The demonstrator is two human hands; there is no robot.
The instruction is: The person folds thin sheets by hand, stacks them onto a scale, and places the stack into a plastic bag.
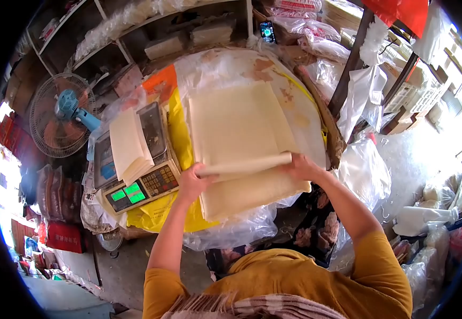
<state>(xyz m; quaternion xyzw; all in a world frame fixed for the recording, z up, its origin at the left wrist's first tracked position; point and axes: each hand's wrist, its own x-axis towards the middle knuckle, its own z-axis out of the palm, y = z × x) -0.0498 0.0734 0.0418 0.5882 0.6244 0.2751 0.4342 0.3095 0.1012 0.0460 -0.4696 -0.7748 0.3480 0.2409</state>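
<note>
A stack of thin cream-coloured sheets (236,119) lies before me, its material not plain to tell. The top sheet's near edge is lifted into a curled fold (247,164) that runs across the stack. My left hand (191,182) is closed on the fold's left end. At the other end, my right hand (301,167) grips the fold with its fingers partly hidden. To the left, a folded bundle of similar sheets (127,141) rests on a digital scale (159,183) with lit green displays.
A yellow plastic bag (175,122) lies under the stack's left side. Beyond the scale stands a fan (63,114). A phone (267,32) leans at the back near bagged goods (321,45). Clear plastic bags (366,167) hang at the right.
</note>
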